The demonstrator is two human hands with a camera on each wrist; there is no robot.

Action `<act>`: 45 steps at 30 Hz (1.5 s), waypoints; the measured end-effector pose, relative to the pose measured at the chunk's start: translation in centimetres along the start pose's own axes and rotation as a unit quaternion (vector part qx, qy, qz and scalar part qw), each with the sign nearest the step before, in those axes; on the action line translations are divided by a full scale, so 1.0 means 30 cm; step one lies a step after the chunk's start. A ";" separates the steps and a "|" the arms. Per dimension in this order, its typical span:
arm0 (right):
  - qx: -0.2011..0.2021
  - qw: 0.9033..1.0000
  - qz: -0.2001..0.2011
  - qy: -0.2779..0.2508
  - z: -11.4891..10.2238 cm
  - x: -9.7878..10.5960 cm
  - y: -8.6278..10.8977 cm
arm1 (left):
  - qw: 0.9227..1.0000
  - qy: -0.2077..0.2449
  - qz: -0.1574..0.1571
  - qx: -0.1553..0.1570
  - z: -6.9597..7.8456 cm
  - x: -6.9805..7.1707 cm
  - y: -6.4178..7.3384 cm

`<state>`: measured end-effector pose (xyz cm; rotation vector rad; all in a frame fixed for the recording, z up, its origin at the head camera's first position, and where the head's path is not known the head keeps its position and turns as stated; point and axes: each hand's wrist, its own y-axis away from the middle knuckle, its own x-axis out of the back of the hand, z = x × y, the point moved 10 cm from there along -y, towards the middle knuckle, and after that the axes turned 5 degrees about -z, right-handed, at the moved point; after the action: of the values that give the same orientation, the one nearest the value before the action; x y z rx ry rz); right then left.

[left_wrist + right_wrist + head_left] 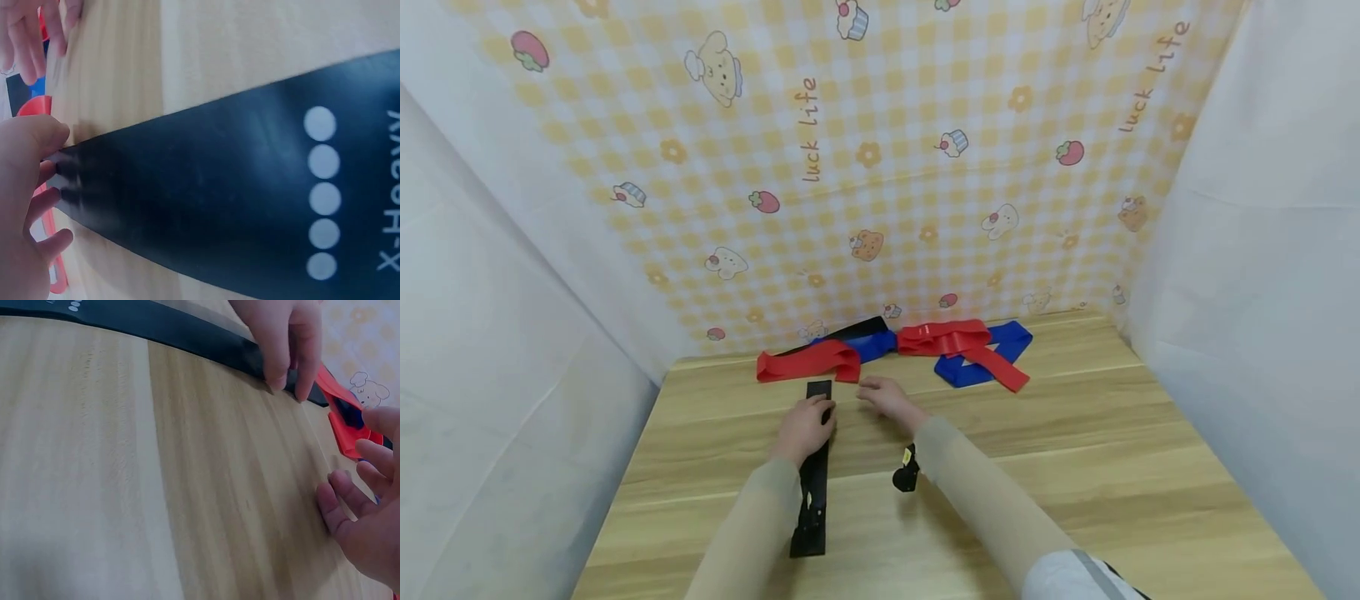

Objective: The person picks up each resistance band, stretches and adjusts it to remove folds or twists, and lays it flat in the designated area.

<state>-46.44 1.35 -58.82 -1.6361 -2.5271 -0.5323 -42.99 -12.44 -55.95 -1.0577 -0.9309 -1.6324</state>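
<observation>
Tabletop [1075,433] beneath half-hidden black band [815,483]

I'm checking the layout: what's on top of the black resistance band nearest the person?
The left hand is on the black resistance band; five white dots and "X-Heavy" print show too. The stretch beneath the hand is hidden.

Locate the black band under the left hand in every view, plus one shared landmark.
Head: the black band lies left of centre, running toward the bottom.
Left wrist: the black band fills the middle, widening to the right edge.
Right wrist: the black band crosses the top, sloping down rightward.
Shared landmark: the left hand, near its far end.
</observation>
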 end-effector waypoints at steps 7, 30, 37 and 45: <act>0.009 0.998 -0.028 0.060 -0.022 -0.018 -0.027 | 0.999 0.044 -0.004 0.006 0.016 -0.023 0.013; -0.055 0.966 0.002 -0.254 -0.036 -0.019 -0.059 | 0.991 0.121 0.041 -0.035 0.012 0.000 0.000; -0.015 0.944 0.024 -0.328 -0.080 0.012 -0.051 | 0.949 0.307 0.055 0.047 -0.009 -0.010 -0.022; -0.004 0.942 0.054 -0.332 -0.122 0.034 -0.018 | 0.765 0.634 0.024 0.106 0.002 -0.062 -0.038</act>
<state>-47.77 0.82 -55.28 -2.2391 -2.8179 0.0463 -43.74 -11.51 -57.77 0.3019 -0.1168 -1.6554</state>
